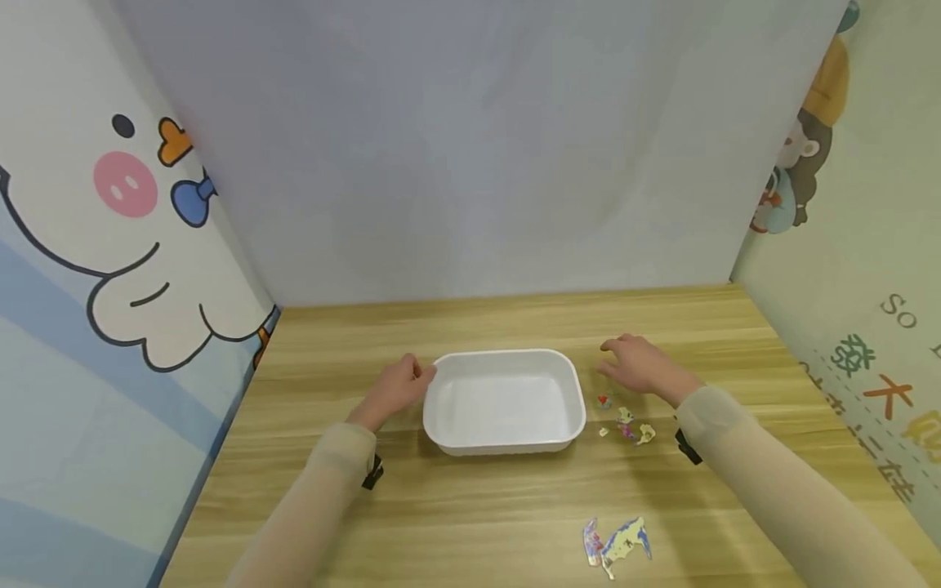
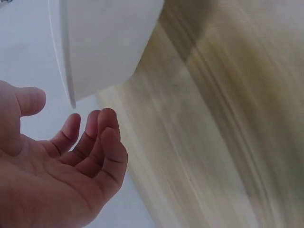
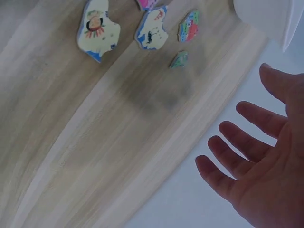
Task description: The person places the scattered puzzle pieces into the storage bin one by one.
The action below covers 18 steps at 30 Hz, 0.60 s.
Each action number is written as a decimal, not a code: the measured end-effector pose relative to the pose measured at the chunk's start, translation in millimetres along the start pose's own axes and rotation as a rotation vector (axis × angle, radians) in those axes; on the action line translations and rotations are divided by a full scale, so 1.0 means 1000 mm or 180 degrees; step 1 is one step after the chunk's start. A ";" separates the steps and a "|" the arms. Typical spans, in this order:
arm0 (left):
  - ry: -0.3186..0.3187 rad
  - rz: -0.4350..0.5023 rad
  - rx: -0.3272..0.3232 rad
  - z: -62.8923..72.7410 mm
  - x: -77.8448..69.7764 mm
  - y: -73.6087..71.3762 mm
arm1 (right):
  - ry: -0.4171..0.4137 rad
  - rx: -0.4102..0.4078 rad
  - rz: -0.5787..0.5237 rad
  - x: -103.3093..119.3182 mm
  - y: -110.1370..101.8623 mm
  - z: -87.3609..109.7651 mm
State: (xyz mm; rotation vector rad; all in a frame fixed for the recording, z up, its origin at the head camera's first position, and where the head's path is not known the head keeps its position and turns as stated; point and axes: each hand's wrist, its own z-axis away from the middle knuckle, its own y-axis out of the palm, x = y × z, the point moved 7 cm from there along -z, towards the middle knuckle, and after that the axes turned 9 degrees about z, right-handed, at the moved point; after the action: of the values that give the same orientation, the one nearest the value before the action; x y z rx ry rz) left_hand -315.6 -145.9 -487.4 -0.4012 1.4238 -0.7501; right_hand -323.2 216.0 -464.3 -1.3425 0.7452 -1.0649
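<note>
A white rectangular tray (image 1: 504, 447) with rounded corners sits on the wooden table. My left hand (image 1: 399, 387) is at its left rim, fingers loosely bent. In the left wrist view, the tray's rim (image 2: 66, 61) comes down near the gap between thumb and fingers, and the left hand (image 2: 61, 171) does not appear to grip it. To the right of the tray, apart from it, my right hand (image 1: 638, 365) hovers with spread, relaxed fingers and holds nothing. Small flat irregular pieces with coloured pictures (image 1: 625, 416) lie below it; a larger one (image 3: 99, 31) shows in the right wrist view.
Two larger printed pieces (image 1: 625, 541) lie nearer the front of the wooden table (image 1: 470, 523). A pale backdrop (image 1: 470, 163) rises behind the table. Cartoon-printed panels stand at the left (image 1: 73, 245) and right (image 1: 867, 269).
</note>
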 end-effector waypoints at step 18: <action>0.0196 0.0560 -0.0116 0.025 0.008 0.014 | -0.0195 -0.0031 -0.0122 0.000 0.031 0.015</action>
State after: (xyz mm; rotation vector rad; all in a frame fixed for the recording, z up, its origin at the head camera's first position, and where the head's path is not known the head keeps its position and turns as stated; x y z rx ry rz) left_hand -288.1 -145.2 -499.2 -0.2787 1.5108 -0.5989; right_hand -304.6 218.9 -492.5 -1.3965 0.6824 -1.0468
